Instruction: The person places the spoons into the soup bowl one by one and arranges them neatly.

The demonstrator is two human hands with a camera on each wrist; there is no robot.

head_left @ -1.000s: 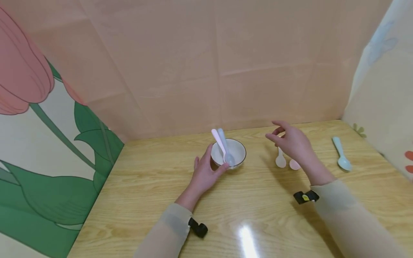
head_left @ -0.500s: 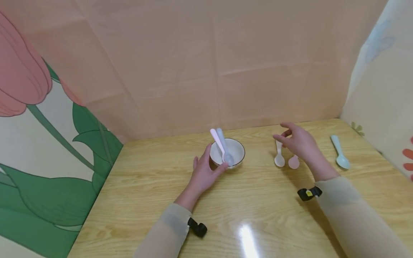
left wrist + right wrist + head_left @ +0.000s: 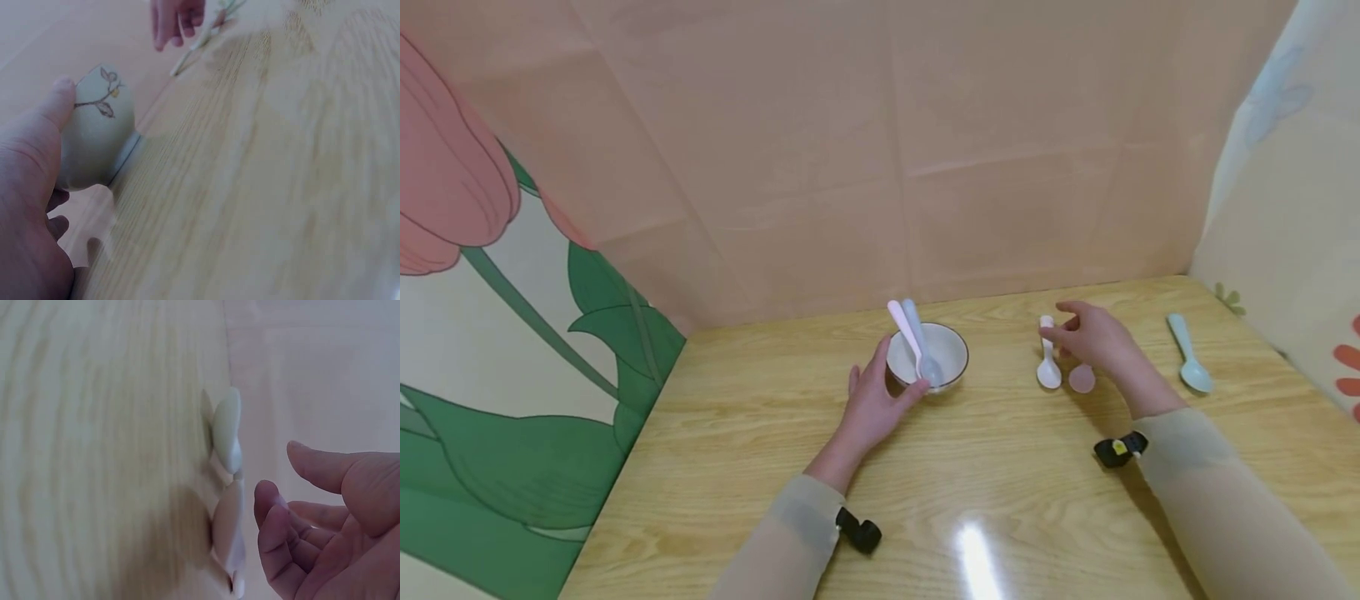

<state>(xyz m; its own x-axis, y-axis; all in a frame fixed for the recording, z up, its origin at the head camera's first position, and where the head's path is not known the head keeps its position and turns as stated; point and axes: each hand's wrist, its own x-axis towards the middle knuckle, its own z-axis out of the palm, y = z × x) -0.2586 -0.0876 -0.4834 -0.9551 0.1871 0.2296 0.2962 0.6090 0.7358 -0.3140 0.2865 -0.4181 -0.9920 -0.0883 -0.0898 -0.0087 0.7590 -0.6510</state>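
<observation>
My left hand (image 3: 874, 406) holds a white bowl (image 3: 953, 354) with a dark rim by its left and near side. The left wrist view shows a twig pattern on the bowl's outside (image 3: 97, 137). A pink spoon (image 3: 904, 325) and a pale blue spoon (image 3: 932, 368) lean in the bowl, handles up past the far rim. Over on the right, my right hand (image 3: 1093, 337) hovers above a second pink spoon (image 3: 1082, 379), hiding its handle. A white spoon (image 3: 1048, 374) lies just left of it. In the right wrist view the right thumb and bent fingers (image 3: 275, 534) stand apart, holding nothing.
Farther right on the wooden table (image 3: 760, 400) lies a light teal spoon (image 3: 1193, 372). A plain pinkish cloth backdrop (image 3: 812, 167) hangs behind the table's far edge. Printed panels (image 3: 542, 454) stand at both sides.
My right hand has moved right and lowered from left of the white spoon to over the second pink spoon. The left hand and the bowl stay in place.
</observation>
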